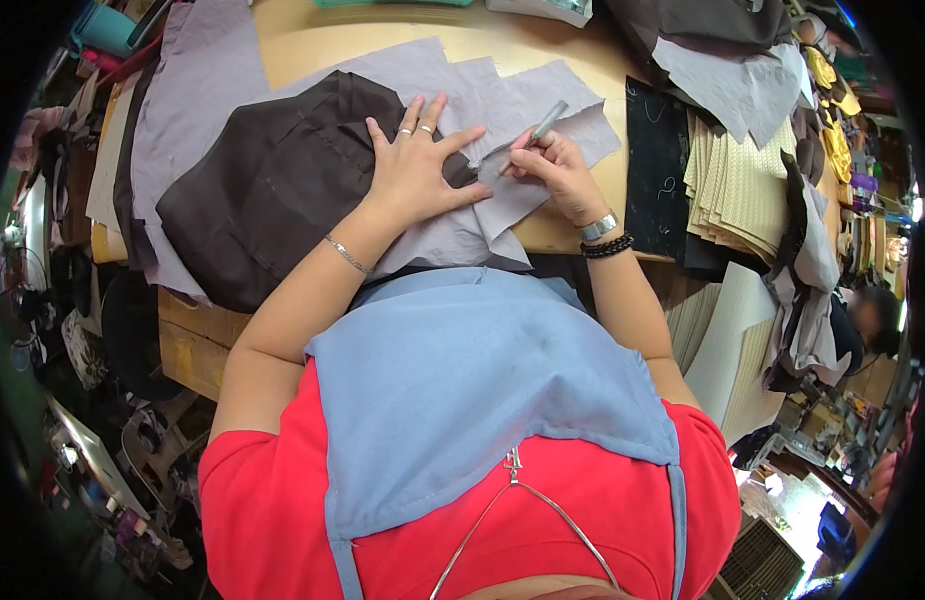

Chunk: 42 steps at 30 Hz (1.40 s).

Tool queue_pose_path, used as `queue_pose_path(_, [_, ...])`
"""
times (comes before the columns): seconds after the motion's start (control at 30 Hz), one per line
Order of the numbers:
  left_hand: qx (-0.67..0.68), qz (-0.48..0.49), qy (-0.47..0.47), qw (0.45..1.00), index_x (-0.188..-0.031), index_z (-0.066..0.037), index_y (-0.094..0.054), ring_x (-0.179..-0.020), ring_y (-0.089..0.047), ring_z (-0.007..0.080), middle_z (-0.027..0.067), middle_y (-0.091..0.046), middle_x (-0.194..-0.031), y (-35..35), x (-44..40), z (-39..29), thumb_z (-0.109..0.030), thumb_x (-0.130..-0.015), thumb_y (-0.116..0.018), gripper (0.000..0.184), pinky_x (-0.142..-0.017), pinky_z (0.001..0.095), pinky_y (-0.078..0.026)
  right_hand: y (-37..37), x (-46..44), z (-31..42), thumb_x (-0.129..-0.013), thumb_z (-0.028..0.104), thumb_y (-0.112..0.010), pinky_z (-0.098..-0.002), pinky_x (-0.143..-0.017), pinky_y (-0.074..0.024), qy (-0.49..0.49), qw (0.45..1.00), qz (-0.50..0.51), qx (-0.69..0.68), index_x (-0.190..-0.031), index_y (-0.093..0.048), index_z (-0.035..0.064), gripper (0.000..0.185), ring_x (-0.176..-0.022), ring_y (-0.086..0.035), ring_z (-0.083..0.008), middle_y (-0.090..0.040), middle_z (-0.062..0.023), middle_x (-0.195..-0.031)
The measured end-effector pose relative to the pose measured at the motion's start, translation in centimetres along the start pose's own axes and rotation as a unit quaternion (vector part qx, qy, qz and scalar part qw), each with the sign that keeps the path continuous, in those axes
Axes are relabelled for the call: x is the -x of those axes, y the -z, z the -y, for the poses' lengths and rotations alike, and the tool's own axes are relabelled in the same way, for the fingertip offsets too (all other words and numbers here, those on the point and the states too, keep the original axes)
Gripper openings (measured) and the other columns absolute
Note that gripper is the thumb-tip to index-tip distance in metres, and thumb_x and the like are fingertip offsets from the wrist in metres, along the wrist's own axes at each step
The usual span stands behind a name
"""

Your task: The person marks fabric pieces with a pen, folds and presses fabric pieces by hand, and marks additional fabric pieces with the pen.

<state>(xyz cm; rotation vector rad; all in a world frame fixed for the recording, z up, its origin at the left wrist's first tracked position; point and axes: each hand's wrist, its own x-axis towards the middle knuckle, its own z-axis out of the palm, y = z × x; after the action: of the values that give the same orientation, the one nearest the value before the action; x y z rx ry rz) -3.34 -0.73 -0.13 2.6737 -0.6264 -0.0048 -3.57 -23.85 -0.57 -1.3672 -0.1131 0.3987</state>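
My left hand (414, 170) lies flat with its fingers spread, pressing on the edge of a dark brown sewn fabric piece (272, 190) and the grey lining cloth (472, 225) beside it. Rings and a bracelet show on this hand and wrist. My right hand (552, 165) is closed around a slim grey-green pen (549, 120), which slants with its lower end down close to the grey cloth. Whether the tip touches the cloth I cannot tell. The grey cloth has ragged, angular edges and spreads beneath and beyond the dark piece.
A pale wooden table (382, 25) carries the work. To the right are a black sheet (654, 180) with chalk-like marks, a stack of cream textured sheets (737, 180) and more dark and grey fabric (727, 85). Grey cloth (197, 110) hangs over the left side.
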Motion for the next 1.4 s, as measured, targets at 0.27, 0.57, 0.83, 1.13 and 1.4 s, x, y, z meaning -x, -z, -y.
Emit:
queue_pose_path(0.27, [0.005, 0.010, 0.001, 1.000, -0.135, -0.037, -0.058, -0.147, -0.019, 0.0411, 0.0203, -0.028, -0.157, 0.2, -0.1, 0.1, -0.071, -0.066, -0.071, 0.078, -0.105, 0.0792, -0.009, -0.7, 0.3, -0.8, -0.094, 0.010, -0.067, -0.0237, -0.071, -0.0538, 0.036, 0.991, -0.132, -0.009, -0.102, -0.061, 0.0029, 0.012, -0.077, -0.065, -0.0095, -0.069, -0.0048, -0.089])
queue_pose_path(0.57, [0.009, 0.013, 0.002, 1.000, -0.136, -0.038, -0.057, -0.148, -0.018, 0.0404, 0.0201, -0.027, -0.157, 0.3, -0.1, 0.0, -0.070, -0.067, -0.071, 0.077, -0.106, 0.0779, -0.007, -0.9, 0.2, -1.8, -0.095, 0.009, -0.066, -0.0235, -0.071, -0.0561, 0.072, 0.989, -0.127, 0.035, -0.104, -0.059, 0.0029, 0.013, -0.077, -0.066, -0.0095, -0.070, -0.0071, -0.093])
queue_pose_path(0.83, [0.010, 0.015, 0.002, 1.000, -0.136, -0.038, -0.057, -0.148, -0.018, 0.0404, 0.0201, -0.027, -0.158, 0.2, -0.1, 0.0, -0.069, -0.067, -0.071, 0.077, -0.107, 0.0777, -0.007, -0.9, 0.3, -1.7, -0.094, 0.009, -0.066, -0.0240, -0.069, -0.0573, 0.063, 0.987, -0.146, 0.006, -0.102, -0.058, 0.0026, 0.013, -0.077, -0.066, -0.0094, -0.068, -0.0060, -0.091])
queue_pose_path(1.13, [0.006, 0.012, -0.002, 1.000, -0.136, -0.039, -0.056, -0.148, -0.018, 0.0410, 0.0199, -0.027, -0.157, 0.2, -0.1, 0.0, -0.069, -0.068, -0.071, 0.077, -0.106, 0.0780, -0.008, -1.3, 0.2, -1.4, -0.093, 0.008, -0.066, -0.0226, -0.069, -0.0558, 0.059, 0.987, -0.150, 0.012, -0.102, -0.057, 0.0023, 0.013, -0.075, -0.064, -0.0084, -0.066, -0.0041, -0.089])
queue_pose_path(1.4, [0.004, 0.006, -0.006, 1.000, -0.136, -0.039, -0.056, -0.147, -0.019, 0.0414, 0.0208, -0.027, -0.157, 0.0, -0.1, 0.1, -0.070, -0.067, -0.071, 0.077, -0.106, 0.0783, -0.009, -1.3, 0.2, -0.9, -0.093, 0.006, -0.065, -0.0262, -0.076, -0.0561, 0.053, 0.992, -0.091, 0.075, -0.102, -0.060, -0.0016, 0.013, -0.085, -0.067, -0.0125, -0.070, -0.0084, -0.093])
